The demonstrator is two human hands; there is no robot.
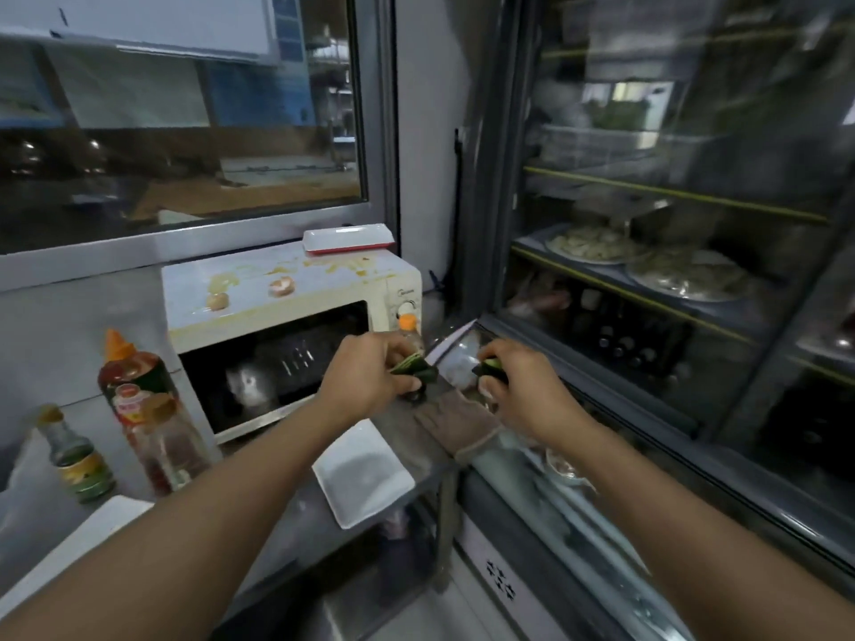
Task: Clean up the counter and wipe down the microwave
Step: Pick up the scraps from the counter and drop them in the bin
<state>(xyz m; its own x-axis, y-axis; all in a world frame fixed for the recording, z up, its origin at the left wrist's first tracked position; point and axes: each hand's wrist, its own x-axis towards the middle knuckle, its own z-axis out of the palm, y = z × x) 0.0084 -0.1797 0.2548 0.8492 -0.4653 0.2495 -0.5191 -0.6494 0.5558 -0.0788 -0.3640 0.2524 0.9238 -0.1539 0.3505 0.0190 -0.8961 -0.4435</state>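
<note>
A white microwave (296, 289) stands on the steel counter (402, 432), its top smeared with yellow-brown stains and food bits. In front of its right side my left hand (365, 377) grips green vegetable scraps (414, 366). My right hand (523, 386) pinches another dark green piece (489, 366) at the counter's right end. A brown-grey cloth (458, 425) lies on the counter between and below my hands. A small bottle with an orange cap (408, 327) stands just behind my left hand, mostly hidden.
A white square plate (363, 474) lies near the counter's front edge. A red sauce bottle (143, 404) and a small green-labelled bottle (76, 455) stand at the left. A red-and-white tray (349, 238) sits on the microwave. A glass display fridge (671, 270) fills the right.
</note>
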